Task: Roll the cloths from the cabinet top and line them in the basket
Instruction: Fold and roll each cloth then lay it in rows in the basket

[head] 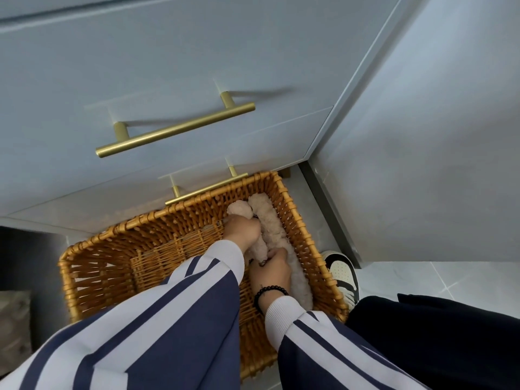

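Down in the wicker basket [157, 249]: one rolled cloth [277, 235] lies along the right wall; left hand [242, 229] and right hand [271, 270] clasp a second roll [257, 247] beside it; most of basket unfilled

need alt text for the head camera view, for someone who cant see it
Seen from above, a person's left hand and right hand grip a rolled fluffy cloth inside a wicker basket, setting it beside another rolled cloth along the basket's right wall. The basket stands on the floor before a pale cabinet with brass handles.
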